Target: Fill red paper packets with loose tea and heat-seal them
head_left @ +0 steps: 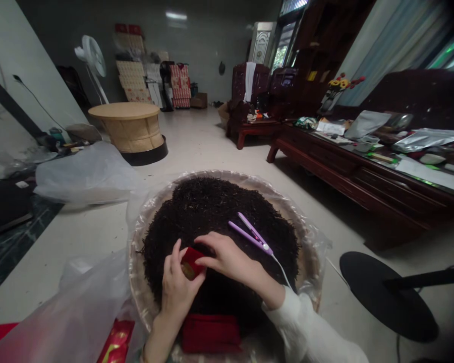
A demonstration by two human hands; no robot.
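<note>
My left hand (179,282) is closed around a small red packet (191,259) with a gold-brown patch, held above the basket. My right hand (227,257) reaches in from the right, its thumb and forefinger at the packet's upper right edge. Beneath both hands lies a heap of dark, dried, tea-like leaves (212,201) in a wide round basket (138,272) lined with clear plastic. A purple mini flat iron (251,234) rests on the leaves right of my hands, jaws apart and cord trailing. Close to me, a stack of flat red packets (211,333) lies at the basket's near edge.
Left of the basket are plastic bags (87,174) and a red and gold wrapper (117,340). A round black stand base (388,295) sits on the floor at right. Behind it stands a long dark wooden table (363,171) with clutter. A drum-shaped wooden table (128,126) stands farther back.
</note>
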